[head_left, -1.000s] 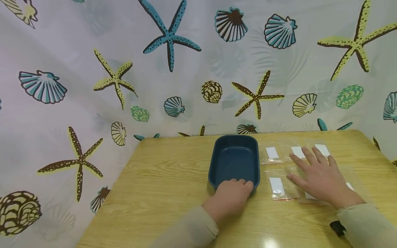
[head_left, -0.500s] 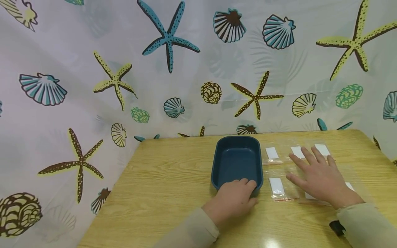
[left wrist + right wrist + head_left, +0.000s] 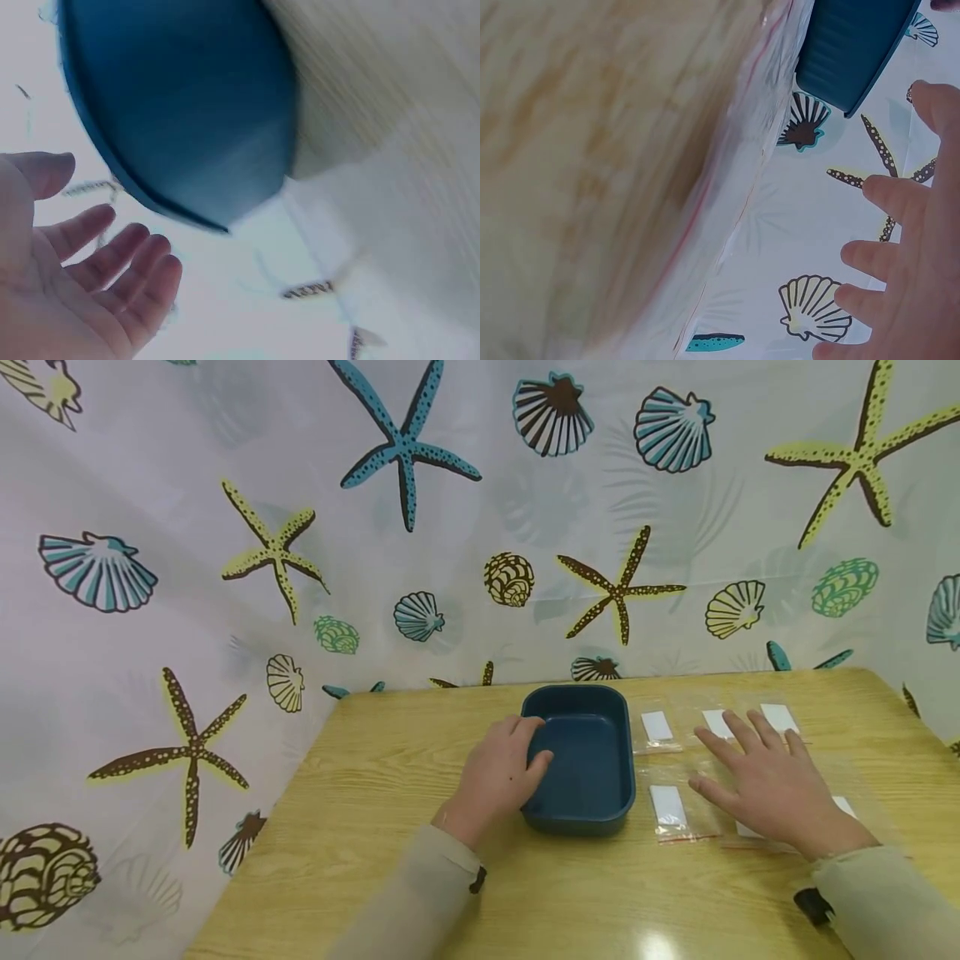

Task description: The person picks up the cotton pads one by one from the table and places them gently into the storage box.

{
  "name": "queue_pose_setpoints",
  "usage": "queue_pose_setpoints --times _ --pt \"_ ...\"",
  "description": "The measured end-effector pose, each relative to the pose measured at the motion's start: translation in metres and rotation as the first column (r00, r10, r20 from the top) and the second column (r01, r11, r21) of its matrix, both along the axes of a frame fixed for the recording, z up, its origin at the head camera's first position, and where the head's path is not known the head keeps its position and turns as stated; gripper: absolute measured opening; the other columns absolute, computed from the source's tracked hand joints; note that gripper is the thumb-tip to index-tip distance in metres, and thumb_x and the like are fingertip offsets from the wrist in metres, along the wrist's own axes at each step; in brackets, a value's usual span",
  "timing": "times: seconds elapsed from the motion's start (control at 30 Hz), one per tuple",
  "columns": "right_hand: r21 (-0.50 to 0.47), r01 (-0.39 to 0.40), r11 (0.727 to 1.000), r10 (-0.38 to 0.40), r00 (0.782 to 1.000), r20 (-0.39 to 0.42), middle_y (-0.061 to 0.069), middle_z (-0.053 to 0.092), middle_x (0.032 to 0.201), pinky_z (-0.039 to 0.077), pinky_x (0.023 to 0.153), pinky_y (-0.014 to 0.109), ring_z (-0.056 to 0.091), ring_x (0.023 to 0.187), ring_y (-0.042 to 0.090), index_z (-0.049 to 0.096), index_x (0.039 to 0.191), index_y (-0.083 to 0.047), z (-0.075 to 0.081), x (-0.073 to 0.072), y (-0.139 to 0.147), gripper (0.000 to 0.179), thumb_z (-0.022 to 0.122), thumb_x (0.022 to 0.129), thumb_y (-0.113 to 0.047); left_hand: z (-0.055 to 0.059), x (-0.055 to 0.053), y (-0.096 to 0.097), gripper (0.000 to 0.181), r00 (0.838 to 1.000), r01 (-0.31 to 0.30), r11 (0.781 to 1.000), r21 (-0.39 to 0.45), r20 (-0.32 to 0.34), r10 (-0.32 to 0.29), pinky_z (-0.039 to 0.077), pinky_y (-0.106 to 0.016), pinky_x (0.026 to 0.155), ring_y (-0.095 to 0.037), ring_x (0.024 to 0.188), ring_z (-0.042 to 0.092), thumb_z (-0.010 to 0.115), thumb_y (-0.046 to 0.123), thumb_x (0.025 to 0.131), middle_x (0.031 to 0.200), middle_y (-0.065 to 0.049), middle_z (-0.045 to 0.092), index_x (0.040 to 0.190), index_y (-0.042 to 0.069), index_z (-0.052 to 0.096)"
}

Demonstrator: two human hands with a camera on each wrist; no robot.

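Note:
A dark blue rectangular bin (image 3: pixel 585 768) stands on the wooden table. My left hand (image 3: pixel 495 772) is at its left side, fingers and thumb loosely bent over the left rim in the head view. In the left wrist view that hand (image 3: pixel 97 277) is relaxed and holds nothing, with a gap to the bin (image 3: pixel 180 97). My right hand (image 3: pixel 772 785) hovers or rests, fingers spread, over several clear zip bags (image 3: pixel 686 806), each with a white card (image 3: pixel 668 806). It hides part of the bags. Whether it touches them I cannot tell.
The wooden table (image 3: pixel 390 802) ends at a white curtain (image 3: pixel 450 552) printed with starfish and shells, which hangs behind it and to the left. More zip bags lie in a back row beside the bin, one with a white card (image 3: pixel 657 727).
My left hand has left the bin's front rim and moved up and left to its left side. The bin shifted slightly right earlier. My right hand has barely moved.

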State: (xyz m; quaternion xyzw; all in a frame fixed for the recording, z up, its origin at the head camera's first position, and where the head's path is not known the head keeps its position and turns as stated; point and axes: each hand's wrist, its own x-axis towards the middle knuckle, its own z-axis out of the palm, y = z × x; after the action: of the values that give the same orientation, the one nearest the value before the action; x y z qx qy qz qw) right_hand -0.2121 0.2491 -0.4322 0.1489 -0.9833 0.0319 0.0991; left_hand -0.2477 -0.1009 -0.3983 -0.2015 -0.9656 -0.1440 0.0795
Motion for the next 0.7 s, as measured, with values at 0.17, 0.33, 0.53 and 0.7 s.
queue_pose_setpoints --times 0.17,0.33,0.53,0.7 --pt "-0.014 -0.012 1.000 0.012 1.000 0.014 0.024 0.027 0.160 0.017 0.106 0.077 0.017 0.146 0.051 0.041 0.156 -0.018 0.002 0.000 -0.003 0.081 0.042 0.097 -0.072 -0.010 -0.024 -0.013 0.050 0.973 -0.170 0.972 0.162 0.183 0.140 0.047 -0.045 0.102 -0.027 0.128 0.053 0.058 0.033 0.104 0.141 -0.012 0.053 0.148 0.010 0.049" --pt "-0.041 -0.028 0.999 0.029 0.999 0.028 0.024 0.027 0.161 0.016 0.106 0.077 0.016 0.146 0.051 0.042 0.156 -0.018 0.004 -0.001 -0.006 0.079 0.044 0.097 -0.071 -0.024 -0.041 -0.022 0.047 0.914 -0.253 0.901 0.353 0.393 0.102 0.051 -0.045 0.092 -0.026 0.109 0.062 0.056 0.029 0.105 0.126 -0.013 0.062 0.147 0.008 0.049" --pt "-0.044 -0.035 0.998 0.037 0.999 0.037 0.024 0.028 0.160 0.017 0.106 0.077 0.017 0.146 0.050 0.043 0.155 -0.019 0.003 -0.001 -0.008 0.076 0.048 0.097 -0.068 -0.041 -0.050 -0.032 0.043 0.826 -0.336 0.756 0.562 0.561 -0.050 0.054 -0.040 0.076 -0.022 0.090 0.063 0.054 0.026 0.107 0.118 -0.012 0.064 0.146 0.009 0.051" --pt "-0.062 -0.056 0.997 0.061 0.995 0.074 0.023 0.028 0.160 0.017 0.106 0.077 0.016 0.147 0.050 0.043 0.155 -0.020 0.002 -0.003 -0.010 0.074 0.053 0.097 -0.065 -0.048 -0.050 -0.037 0.041 0.806 -0.370 0.643 0.671 0.576 -0.137 0.051 -0.034 0.068 -0.020 0.078 0.058 0.056 0.023 0.106 0.102 -0.011 0.064 0.144 0.008 0.052"
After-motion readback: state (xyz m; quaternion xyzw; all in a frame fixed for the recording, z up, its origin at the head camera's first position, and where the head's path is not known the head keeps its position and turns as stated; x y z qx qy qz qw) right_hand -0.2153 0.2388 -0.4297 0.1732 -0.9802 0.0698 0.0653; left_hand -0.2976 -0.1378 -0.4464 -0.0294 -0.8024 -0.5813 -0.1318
